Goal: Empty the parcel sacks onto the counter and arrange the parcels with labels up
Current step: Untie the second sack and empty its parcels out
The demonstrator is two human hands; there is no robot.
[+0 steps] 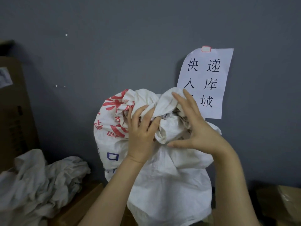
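Against wall point(114, 46), crumpled white sack point(171, 185).

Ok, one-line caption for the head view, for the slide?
Left hand grips, right hand touches the bunched mouth of a red-printed white woven sack.

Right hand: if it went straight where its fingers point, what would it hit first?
The sack's bunched top, which its fingers touch; beyond that probably the grey wall, left of the sign, though depth is unclear.

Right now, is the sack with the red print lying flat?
No, the sack stands upright, the left hand gripping its bunched top and the right hand touching it with straight fingers.
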